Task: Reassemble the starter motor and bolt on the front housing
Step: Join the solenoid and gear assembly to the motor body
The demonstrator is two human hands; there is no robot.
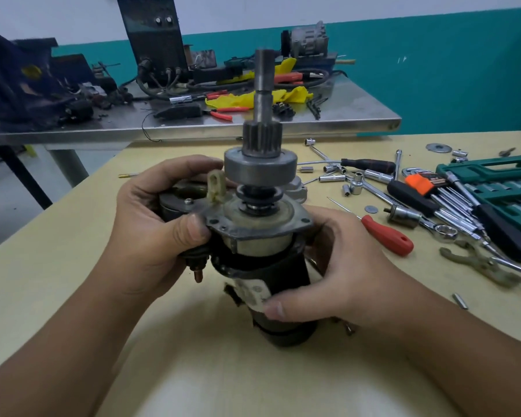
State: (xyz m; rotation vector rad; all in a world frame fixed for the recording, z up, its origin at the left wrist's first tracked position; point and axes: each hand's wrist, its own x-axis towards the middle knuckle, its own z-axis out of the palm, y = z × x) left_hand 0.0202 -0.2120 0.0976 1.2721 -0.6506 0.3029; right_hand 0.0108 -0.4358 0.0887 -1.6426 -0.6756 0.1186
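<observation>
While the starter motor [265,260] is standing upright on the pale table [57,266], shaft pointing up, both hands are closing around it, apparently steadying the body so the parts stay lined up. Nearest the camera, the right hand [334,266] is curling round the black lower casing, its thumb pressing on the white label and its fingers wrapping out of sight behind. Slightly farther off, the left hand [151,224] is gripping the solenoid [178,200] at the motor's side, thumb bearing against the edge of the grey mounting plate [253,224], probably to keep the plate seated. A cream plastic fork lever [215,185] is sticking up beside the left fingertips. Above both hands, clear of either grip, the pinion gear [260,139] and its clutch drum [260,168] are riding on the bare shaft [264,82], left exposed for the front housing to slide over. What may be that housing, a grey casting [298,188], is peeking out just behind the motor, though too little shows to be sure. To the right, a red-handled screwdriver [387,233], loose sockets [331,177] and a green socket case [500,182] are lying within reach. Beyond, a steel bench [253,127] is carrying yellow rags [253,97] and cables.
</observation>
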